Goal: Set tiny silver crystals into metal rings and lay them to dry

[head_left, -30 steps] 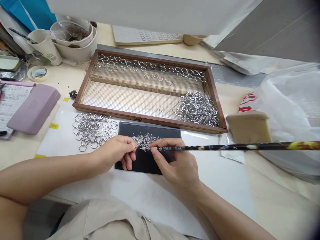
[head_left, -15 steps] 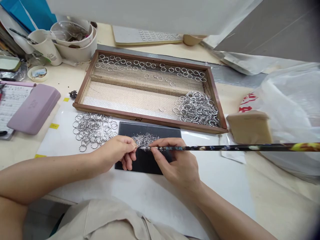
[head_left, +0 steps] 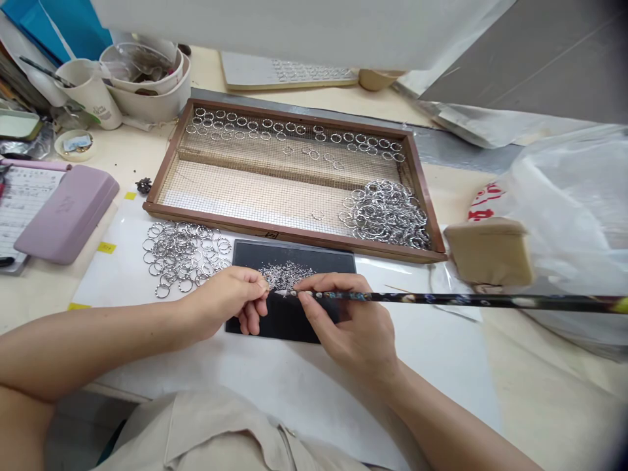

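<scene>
Over a black mat (head_left: 279, 324), my right hand (head_left: 350, 320) grips a long dark patterned stick (head_left: 441, 299) near its tip, which points left. My left hand (head_left: 240, 297) is pinched at the mat's left part, its fingertips close to the stick's tip; what they hold is too small to make out. Tiny silvery bits (head_left: 286, 273) lie scattered on the mat just beyond the fingers. Left of the mat is a loose pile of metal rings (head_left: 179, 254).
A wood-framed mesh tray (head_left: 294, 232) with rows of rings and a ring heap (head_left: 387, 212) spans the table behind the mat. At left lies a mauve case (head_left: 69, 212). A tan block (head_left: 490, 253) and plastic bags (head_left: 579, 196) stand at right. Cups (head_left: 91, 91) are at back left.
The stick's far end has tipped nearer to me, and my right hand has shifted slightly right and down. My left hand stays put.
</scene>
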Demonstrator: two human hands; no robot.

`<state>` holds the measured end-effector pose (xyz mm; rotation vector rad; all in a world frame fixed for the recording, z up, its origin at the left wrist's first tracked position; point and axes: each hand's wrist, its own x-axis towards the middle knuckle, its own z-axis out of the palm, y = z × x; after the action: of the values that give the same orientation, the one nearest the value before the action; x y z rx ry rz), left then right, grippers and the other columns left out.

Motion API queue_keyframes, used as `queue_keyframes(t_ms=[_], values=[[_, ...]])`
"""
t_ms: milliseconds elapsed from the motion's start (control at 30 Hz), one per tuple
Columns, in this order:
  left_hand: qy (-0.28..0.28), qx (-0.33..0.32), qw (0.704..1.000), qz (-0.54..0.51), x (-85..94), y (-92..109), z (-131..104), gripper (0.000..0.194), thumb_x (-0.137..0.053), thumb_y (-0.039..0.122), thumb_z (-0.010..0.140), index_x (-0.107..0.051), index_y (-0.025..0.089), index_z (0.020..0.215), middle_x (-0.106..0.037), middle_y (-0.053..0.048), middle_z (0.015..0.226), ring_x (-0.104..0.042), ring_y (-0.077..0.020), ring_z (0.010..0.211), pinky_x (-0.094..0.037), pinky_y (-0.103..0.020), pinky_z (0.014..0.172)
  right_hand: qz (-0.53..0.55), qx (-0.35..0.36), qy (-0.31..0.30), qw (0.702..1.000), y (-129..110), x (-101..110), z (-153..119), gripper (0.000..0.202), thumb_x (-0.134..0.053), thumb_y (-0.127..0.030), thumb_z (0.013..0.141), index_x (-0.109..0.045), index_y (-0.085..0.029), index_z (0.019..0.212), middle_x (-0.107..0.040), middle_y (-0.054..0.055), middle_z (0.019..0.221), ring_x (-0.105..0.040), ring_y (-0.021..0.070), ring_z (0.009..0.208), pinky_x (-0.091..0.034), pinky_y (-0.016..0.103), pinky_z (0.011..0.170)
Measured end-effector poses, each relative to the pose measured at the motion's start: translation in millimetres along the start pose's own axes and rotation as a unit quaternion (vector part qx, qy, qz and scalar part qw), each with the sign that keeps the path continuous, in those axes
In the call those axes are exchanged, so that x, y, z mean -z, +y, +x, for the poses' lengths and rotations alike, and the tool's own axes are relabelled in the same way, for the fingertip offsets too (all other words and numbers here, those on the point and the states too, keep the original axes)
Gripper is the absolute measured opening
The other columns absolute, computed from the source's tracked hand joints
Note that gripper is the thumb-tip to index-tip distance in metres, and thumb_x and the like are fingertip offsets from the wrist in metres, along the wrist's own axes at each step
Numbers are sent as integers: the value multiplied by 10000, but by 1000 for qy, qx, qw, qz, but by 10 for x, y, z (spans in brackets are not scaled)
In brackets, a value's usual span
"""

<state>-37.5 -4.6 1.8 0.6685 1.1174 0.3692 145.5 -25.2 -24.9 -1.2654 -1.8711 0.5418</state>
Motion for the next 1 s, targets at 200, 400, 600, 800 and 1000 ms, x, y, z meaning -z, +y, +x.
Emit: queue_keyframes(t_ms=[200,400,600,800,1000], values=[[0,7,1000,11,-18,-14,16,293,-395,167,885,-460,139,601,-511,29,436,-476,-63,342,-355,-167,380,120,81,21,989,-121,115,43,304,-562,-3,726,-432,-225,890,-637,28,774,-652,155,696,-533,293,586],[-3,-2,1000,25,1,-42,36,304,-398,212,896,-470,141,609,-516,18,410,-468,-66,346,-354,-168,398,92,133,6,987,-179,179,-2,261,-577,-12,709,-453,-229,785,-670,42,781,-649,161,688,-562,316,596],[-1,-9,999,49,-3,-50,20,301,-398,241,900,-464,146,623,-512,25,413,-491,-72,367,-355,-173,422,31,209,-7,977,-165,148,-5,255,-591,-10,703,-442,-213,745,-684,72,750,-653,168,661,-577,327,586],[2,-4,998,57,-22,-23,8,288,-377,215,896,-452,146,626,-513,32,433,-468,-62,352,-329,-175,419,-9,272,-15,962,-181,165,47,244,-584,-43,730,-421,-224,721,-685,59,697,-653,166,633,-591,328,551],[0,-4,998,58,-23,-30,16,292,-370,213,901,-446,147,626,-516,34,430,-466,-59,347,-323,-171,415,-33,279,-7,960,-173,170,46,235,-592,-62,738,-420,-221,736,-691,63,688,-644,158,616,-600,329,555]])
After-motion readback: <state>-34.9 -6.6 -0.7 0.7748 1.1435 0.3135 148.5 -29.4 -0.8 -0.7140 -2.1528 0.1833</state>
